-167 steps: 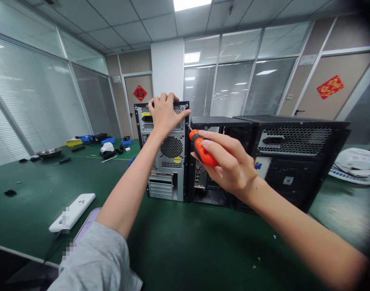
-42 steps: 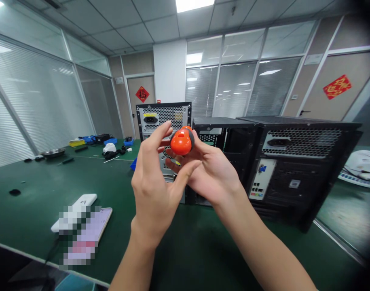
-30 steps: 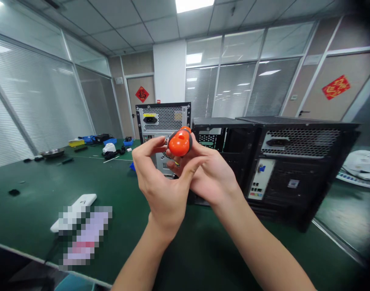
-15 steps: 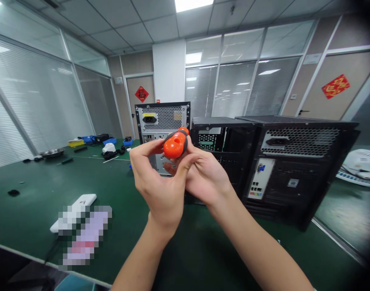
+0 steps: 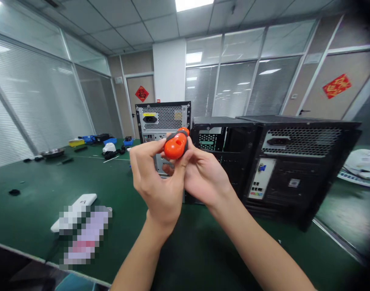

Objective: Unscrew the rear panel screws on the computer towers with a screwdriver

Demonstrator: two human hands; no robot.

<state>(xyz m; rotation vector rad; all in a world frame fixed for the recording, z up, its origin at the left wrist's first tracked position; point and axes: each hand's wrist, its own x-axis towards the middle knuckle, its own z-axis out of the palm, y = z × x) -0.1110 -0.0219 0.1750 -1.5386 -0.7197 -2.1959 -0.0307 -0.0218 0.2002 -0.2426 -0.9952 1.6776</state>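
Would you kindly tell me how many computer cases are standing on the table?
3: a silver case on the left, partly covered; an open black case in the middle; another black case on the right. Others could be hidden behind them.

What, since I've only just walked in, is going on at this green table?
A person holds an orange-and-black screwdriver up between the left hand and the right hand, its rounded handle end toward the camera and its shaft out of sight. Behind the hands, a grey-backed computer case stands on the green table, with a middle black case and a right-hand black case beside it.
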